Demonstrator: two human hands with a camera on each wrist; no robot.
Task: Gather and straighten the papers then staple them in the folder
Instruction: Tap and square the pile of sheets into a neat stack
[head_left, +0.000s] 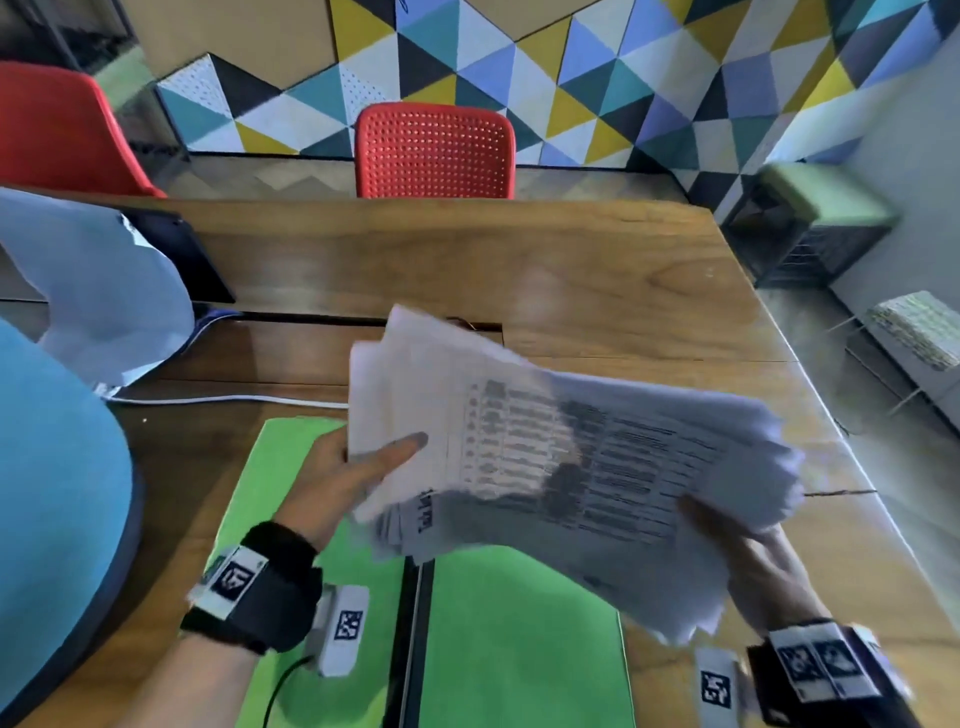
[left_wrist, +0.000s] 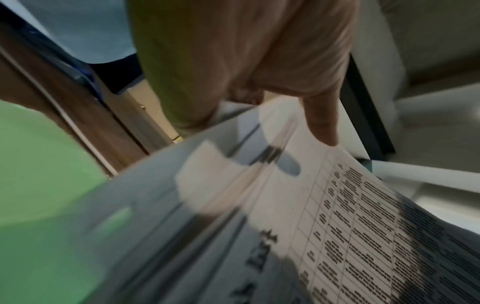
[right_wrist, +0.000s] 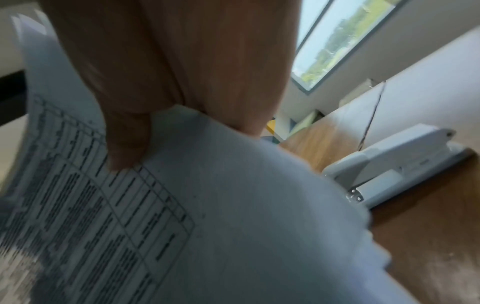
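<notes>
I am pinching the stack of papers (head_left: 561, 467) at both ends. My left hand (head_left: 337, 483) is gripping the left edge, thumb lying flat across the top sheet and the other fingers tucked underneath, out of sight. My right hand (head_left: 748, 566) is holding the near right corner, thumb pressing down on the printed table and the fingers going under the stack. The sheets are fanning out unevenly, their edges not lining up, and the whole bundle is sagging a little between my hands, lifted clear of the desk.

Directly below the papers, the green folder (head_left: 509, 639) is lying open and flat on the wooden table (head_left: 519, 249), with its dark spine running toward me between my wrists. In the right wrist view, a white stapler (right_wrist: 394, 164) is sitting on the table just beyond the right edge of the stack, apart from it.

Farther out, a red chair (head_left: 435, 150) is standing at the far side of the table, and a white sheet (head_left: 104, 291) is lying at the left.
</notes>
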